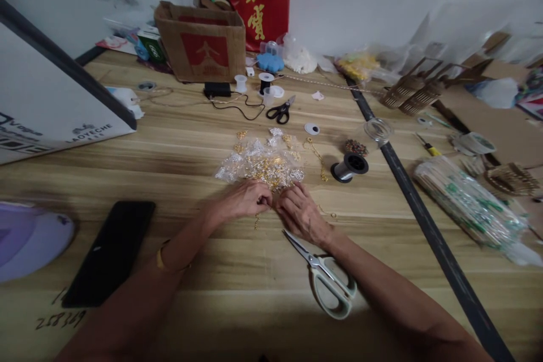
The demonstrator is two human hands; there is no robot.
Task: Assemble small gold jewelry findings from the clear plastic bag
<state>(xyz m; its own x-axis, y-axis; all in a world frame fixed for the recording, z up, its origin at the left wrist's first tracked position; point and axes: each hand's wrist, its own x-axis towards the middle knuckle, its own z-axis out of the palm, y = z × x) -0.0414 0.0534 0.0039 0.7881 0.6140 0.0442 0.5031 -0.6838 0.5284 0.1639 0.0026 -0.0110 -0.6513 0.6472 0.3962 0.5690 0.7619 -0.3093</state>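
Observation:
My left hand (248, 199) is closed in a pinch, and a short gold chain (257, 222) trails below its fingers. Close beside it, my right hand (302, 212) has its fingers drawn together; what they hold is too small to make out. Just beyond both hands lies a pile of gold and silver jewelry findings (271, 169), partly in small clear bags (231, 165). A thin gold chain with a small ring (334, 215) lies to the right of my right hand. White-handled scissors (326, 285) rest beside my right forearm, their tips toward my hands.
A wire spool (350, 168) and a gold chain (316, 155) are right of the pile. Black-handled scissors (280, 112) lie behind it. A phone (111, 251) is at left, a paper bag (201, 42) at the back, and wrapped sticks (475, 203) at right beyond a dark strip (428, 226).

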